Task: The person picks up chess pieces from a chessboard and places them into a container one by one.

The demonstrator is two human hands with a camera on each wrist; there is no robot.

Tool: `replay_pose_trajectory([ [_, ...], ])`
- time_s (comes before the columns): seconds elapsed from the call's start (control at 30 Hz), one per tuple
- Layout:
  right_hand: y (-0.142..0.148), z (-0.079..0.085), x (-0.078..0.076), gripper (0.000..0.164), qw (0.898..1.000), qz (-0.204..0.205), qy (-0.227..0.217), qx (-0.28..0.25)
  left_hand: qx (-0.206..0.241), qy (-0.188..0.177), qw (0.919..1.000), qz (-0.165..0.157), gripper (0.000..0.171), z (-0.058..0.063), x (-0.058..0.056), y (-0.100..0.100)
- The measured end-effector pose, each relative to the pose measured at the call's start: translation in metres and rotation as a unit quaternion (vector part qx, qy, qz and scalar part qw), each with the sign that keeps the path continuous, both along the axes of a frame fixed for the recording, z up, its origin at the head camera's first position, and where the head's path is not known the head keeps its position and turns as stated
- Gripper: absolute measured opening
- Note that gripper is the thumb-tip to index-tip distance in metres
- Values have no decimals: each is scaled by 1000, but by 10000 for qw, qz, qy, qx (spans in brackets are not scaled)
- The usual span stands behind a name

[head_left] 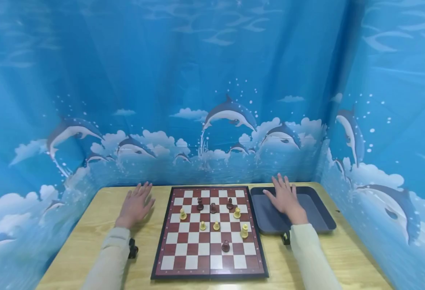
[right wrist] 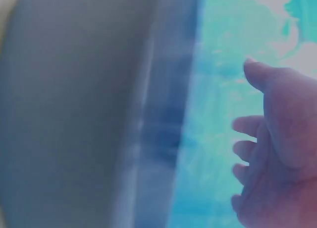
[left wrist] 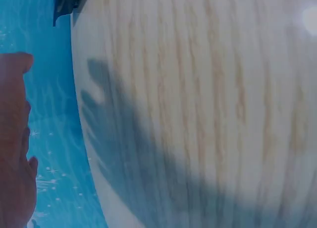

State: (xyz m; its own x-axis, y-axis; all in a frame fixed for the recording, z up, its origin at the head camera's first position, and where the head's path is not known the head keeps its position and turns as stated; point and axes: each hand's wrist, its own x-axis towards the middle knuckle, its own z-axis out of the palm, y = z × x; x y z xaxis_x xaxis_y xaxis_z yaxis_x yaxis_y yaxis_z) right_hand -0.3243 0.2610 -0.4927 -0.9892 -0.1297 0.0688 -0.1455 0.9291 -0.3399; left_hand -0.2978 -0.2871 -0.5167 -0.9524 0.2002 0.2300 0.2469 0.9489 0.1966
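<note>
A brown and white chessboard (head_left: 192, 249) lies on the table between the two hands. On it stand several dark pieces, among them a tall dark chess piece (head_left: 200, 204), and several pale yellow ones, such as a yellow chess piece (head_left: 244, 231) near the right edge. Left of the board, my left hand (head_left: 135, 205) is over the table with fingers extended, holding nothing; its shadow falls on the wood in the left wrist view. My right hand (head_left: 286, 200) is above the grey tray (head_left: 312, 213), fingers spread and nothing in them.
The light wooden table (head_left: 89, 225) carries the board and tray. A blue curtain (head_left: 183, 80) printed with dolphins hangs behind the table and along its right side. Dark wrist cameras sit by both cuffs, and the tray stands close to the board's right edge.
</note>
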Motion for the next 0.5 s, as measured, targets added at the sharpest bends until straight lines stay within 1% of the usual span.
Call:
replay_pose_trajectory([
  [0.17,-16,24,17,74,9970,548,6,-549,295,168,9987,-376,61,5,10,-5],
  [0.23,-22,36,27,71,9936,808,-116,-775,364,257,9977,-515,59,8,15,-7],
  [0.3,-29,47,38,66,9886,1087,-286,-1006,376,337,9966,-651,56,11,20,-7],
  [0.37,-35,57,49,62,9820,1349,-467,-1235,366,327,9960,-745,53,14,24,-6],
  [0.43,-40,66,60,59,9765,1532,-621,-1385,292,264,9960,-802,52,15,30,-4],
  [0.5,-45,72,69,56,9719,1727,-668,-1455,237,196,9956,-880,50,15,36,-1],
])
